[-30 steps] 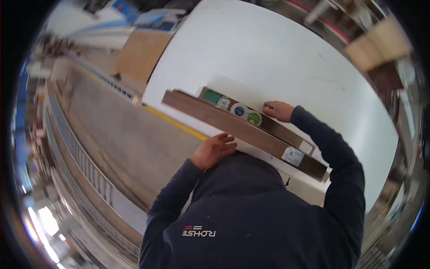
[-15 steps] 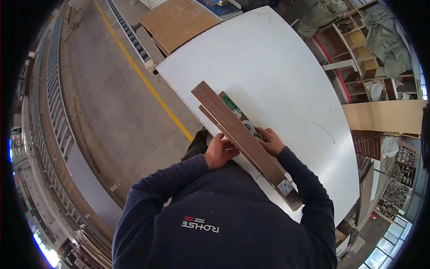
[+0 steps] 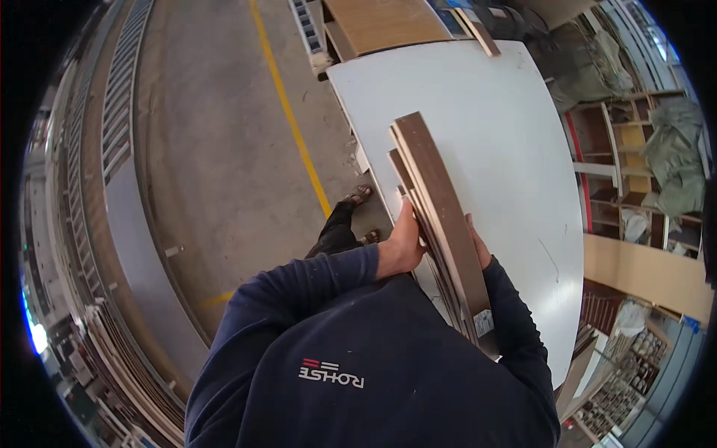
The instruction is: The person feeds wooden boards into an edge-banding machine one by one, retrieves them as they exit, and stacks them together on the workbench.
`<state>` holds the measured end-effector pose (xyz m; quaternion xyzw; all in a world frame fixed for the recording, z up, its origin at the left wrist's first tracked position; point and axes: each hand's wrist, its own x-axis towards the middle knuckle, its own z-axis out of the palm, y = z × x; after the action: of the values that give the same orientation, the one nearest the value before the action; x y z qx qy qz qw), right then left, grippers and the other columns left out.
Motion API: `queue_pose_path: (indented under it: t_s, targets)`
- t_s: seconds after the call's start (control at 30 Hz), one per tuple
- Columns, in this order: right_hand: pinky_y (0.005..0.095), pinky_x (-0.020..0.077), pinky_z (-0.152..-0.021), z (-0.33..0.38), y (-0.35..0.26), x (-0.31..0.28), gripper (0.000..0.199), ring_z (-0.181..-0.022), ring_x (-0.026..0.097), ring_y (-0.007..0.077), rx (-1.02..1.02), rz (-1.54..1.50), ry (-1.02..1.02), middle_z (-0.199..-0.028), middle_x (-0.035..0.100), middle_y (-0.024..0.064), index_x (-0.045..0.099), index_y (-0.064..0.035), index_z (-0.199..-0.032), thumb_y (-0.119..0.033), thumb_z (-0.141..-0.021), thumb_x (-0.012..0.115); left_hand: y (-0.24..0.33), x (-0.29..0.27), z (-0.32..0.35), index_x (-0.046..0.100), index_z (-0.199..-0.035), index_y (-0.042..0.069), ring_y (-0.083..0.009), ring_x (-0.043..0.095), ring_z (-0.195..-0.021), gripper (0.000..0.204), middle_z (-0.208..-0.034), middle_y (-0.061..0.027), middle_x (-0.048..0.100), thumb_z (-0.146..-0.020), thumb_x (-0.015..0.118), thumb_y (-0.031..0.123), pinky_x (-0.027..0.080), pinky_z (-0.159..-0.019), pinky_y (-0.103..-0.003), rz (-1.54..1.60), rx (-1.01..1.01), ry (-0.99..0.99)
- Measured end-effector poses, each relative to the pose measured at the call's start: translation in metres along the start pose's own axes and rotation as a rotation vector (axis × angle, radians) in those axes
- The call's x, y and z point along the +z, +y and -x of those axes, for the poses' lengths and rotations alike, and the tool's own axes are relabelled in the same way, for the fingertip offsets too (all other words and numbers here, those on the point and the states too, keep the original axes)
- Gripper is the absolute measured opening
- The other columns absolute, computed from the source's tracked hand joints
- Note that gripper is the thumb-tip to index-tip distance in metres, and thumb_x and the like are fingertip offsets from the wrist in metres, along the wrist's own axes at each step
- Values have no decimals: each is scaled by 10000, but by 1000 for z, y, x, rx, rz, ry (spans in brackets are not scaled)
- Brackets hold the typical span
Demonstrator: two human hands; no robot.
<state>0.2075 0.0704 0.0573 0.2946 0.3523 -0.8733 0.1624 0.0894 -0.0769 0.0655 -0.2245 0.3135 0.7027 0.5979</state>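
Boards, brown, stacked: left hand and right hand gripping both sides, best squaring edges over white panel

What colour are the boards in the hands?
Brown boards, with paler edges; head view shows them best.

This is a woodworking workshop or panel factory. A bare concrete floor carries a painted yellow line. A large white board lies flat as a counter, brown wooden panels are stacked beyond it, and open shelves hold bundled material along the right.
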Motion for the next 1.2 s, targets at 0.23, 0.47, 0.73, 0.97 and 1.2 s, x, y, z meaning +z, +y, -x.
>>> queue_pose_path:
  t_s: [0.23,0.47,0.73,0.97,1.2]
  targets:
    - [289,505,-893,-17,6,-29,614,-1056,650,229,-92,106,58,-1220,669,109,524,-64,-1387,-532,-1048,320,-3,2,12,490,-1370,60,-320,385,-1276,834,-1468,-148,401,-901,359,738,256,-1066,-543,-40,-1,-24]
    - [350,493,-874,-21,14,-66,538,-954,640,255,-217,844,331,-1077,682,103,604,-26,-1176,-494,-1009,396,-14,-11,4,455,-1363,9,-343,331,-1342,839,-1394,-151,441,-923,333,713,212,-1096,-613,-64,-108,111]
    - [445,503,-867,-121,-166,-105,387,-969,635,374,-961,1624,971,-1044,674,178,626,-16,-1064,-354,-878,615,34,-137,29,652,-1063,-16,-390,636,-1084,432,-1104,-184,689,-1025,422,347,486,-983,-510,192,-159,-52]
    - [640,356,-1064,-237,-291,-130,590,-1369,390,331,-442,1647,1338,-1514,381,131,431,-114,-1384,-422,-908,595,47,-229,95,627,-1115,21,-372,652,-1035,258,-1082,-165,678,-1010,452,179,529,-886,-478,198,85,200]
    - [472,476,-849,-242,-275,-156,370,-975,624,332,-575,1649,1343,-1068,643,128,625,-72,-1062,-325,-802,699,39,-247,128,650,-1065,9,-368,629,-1098,280,-1113,-185,681,-1006,440,183,495,-960,-465,199,118,263]
